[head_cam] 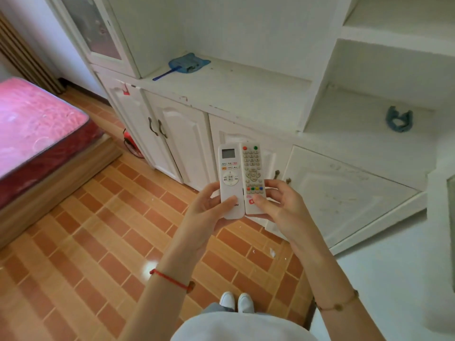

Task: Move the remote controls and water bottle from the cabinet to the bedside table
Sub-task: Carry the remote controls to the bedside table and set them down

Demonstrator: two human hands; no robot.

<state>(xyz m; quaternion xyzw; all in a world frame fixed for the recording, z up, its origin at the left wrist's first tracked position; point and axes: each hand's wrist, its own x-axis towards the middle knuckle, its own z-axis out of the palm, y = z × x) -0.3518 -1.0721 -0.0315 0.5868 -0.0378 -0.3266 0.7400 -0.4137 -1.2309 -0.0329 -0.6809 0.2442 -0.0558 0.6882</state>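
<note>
Currently: white wooden cabinet with open shelves fills the upper frame; its counter ledge carries only a blue plastic fly swatter, and a blue crumpled scrap sits in the right-hand shelf bay. No water bottle visible anywhere in view, and no bedside table either, so both are presumably outside the frame.

Bed with red patterned mattress on a wooden base sits at far left. Orange brick-pattern tiled floor between bed and cabinet is open room, probably the walking lane toward the bedside.

Both remotes are off the cabinet, held side by side, edges touching, buttons up, above the floor in front of the cabinet doors. Left hand grips the white air-conditioner remote with small screen, thumb curled over its lower face. Right hand grips the white TV remote with coloured buttons, thumb on its lower face, fingers wrapped behind. Holding at the bottom ends leaves the tops free; pairing them looks like prep to shift both into one hand, freeing the other for the bottle.

Judgement: remotes mid-carry, bottle not yet fetched. Watch the cabinet ledge edge when turning.
</note>
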